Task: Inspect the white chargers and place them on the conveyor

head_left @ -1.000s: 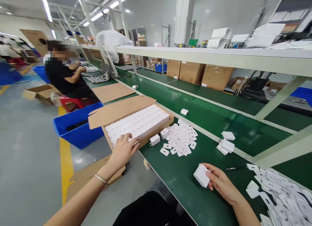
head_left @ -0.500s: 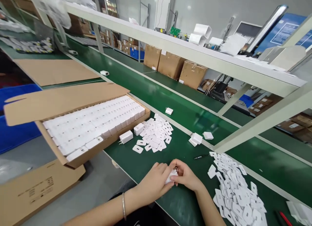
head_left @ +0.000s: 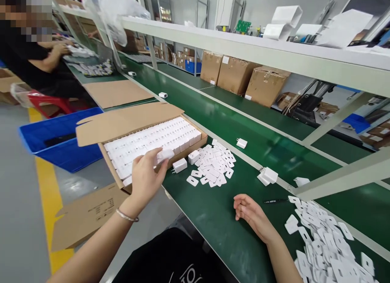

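Observation:
My left hand (head_left: 146, 176) grips a white plug charger (head_left: 165, 154) between thumb and fingers, above the near side of an open cardboard box (head_left: 199, 145). Rows of similar white chargers (head_left: 146, 140) fill most of that box. My right hand (head_left: 251, 214) hovers over the green bench with loosely bent fingers and nothing in them. Between the hands lies a heap of flat white plates (head_left: 215, 165) with cut-outs. Next to the box, one charger (head_left: 180, 165) rests with its prongs out, and another (head_left: 193, 157) sits close behind it.
A larger heap of white plates (head_left: 329, 246) lies at the right, near a black pen (head_left: 274, 201). Several chargers (head_left: 268, 176) sit along the belt edge. A white shelf (head_left: 231, 47) spans overhead on posts. At far left a person (head_left: 27, 59) works; a blue bin (head_left: 63, 140) stands below.
My hands, together on a white piece before, have parted. The left has moved to the box with the charger; the right has let go. The view has turned left, showing another person.

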Available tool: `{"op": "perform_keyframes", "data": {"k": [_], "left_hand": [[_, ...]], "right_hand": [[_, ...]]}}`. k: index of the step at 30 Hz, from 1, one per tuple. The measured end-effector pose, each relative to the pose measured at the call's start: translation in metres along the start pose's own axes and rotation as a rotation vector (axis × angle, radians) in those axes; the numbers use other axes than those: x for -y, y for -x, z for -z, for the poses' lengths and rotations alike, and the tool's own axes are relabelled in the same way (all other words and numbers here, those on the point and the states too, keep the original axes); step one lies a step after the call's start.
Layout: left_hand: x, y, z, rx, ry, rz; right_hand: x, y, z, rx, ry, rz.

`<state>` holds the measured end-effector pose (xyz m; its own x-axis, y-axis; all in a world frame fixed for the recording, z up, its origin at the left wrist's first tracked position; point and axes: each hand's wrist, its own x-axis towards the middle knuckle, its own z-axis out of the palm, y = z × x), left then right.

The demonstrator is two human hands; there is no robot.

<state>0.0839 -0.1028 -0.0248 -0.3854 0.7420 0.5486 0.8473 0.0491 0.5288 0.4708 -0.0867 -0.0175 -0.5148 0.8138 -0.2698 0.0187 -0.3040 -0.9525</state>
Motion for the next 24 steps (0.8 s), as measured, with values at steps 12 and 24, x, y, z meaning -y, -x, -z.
{"op": "perform_keyframes", "data": {"k": [12, 24], "left_hand": [[0.029, -0.031, -0.015, 0.288, -0.211, -0.097], [0.021, -0.019, -0.024, 0.264, -0.319, -0.114]], "right_hand": [[-0.001, -0.002, 0.003, -0.056, -0.025, -0.008], [0.001, -0.002, -0.003, -0.139, 0.045, 0.0]]}}
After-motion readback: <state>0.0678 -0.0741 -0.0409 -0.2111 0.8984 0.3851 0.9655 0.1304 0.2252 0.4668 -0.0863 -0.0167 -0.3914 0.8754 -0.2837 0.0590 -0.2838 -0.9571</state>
